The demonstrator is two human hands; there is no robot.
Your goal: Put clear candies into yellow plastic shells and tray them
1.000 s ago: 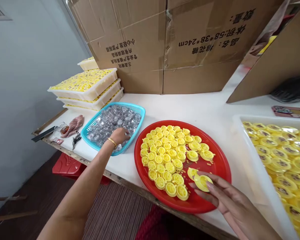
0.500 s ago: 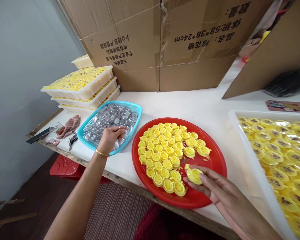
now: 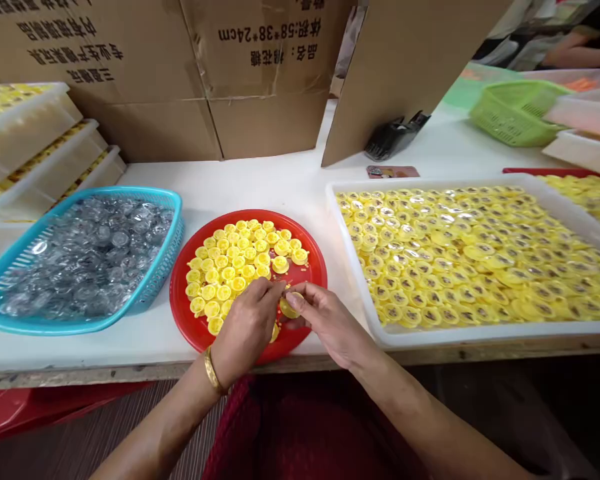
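Note:
My right hand (image 3: 325,317) pinches a small yellow plastic cup (image 3: 291,305) with a tab, held above the near right part of a round red tray (image 3: 316,267). My left hand (image 3: 255,317) meets it there, its fingers closed together at the cup's edge. What those fingers hold, if anything, is hidden. Many similar yellow cups (image 3: 223,261), with small yellow bits inside, lie face up on the tray, and loose bits are scattered near them. Left of the tray stands a blue basket (image 3: 177,230) full of clear plastic pieces (image 3: 100,257).
At right, a large white tray (image 3: 353,267) holds many yellow cups with dark printed tops. White trays (image 3: 87,143) are stacked at left. Cardboard (image 3: 260,127) walls the back. A black bag (image 3: 393,137), a phone-like flat case (image 3: 393,172) and a green basket (image 3: 515,110) lie beyond; another person's arm (image 3: 573,50) shows.
My left hand has left the blue basket and come over to the yellow cup in my right hand. The view has swung right, bringing more of the large white tray into sight.

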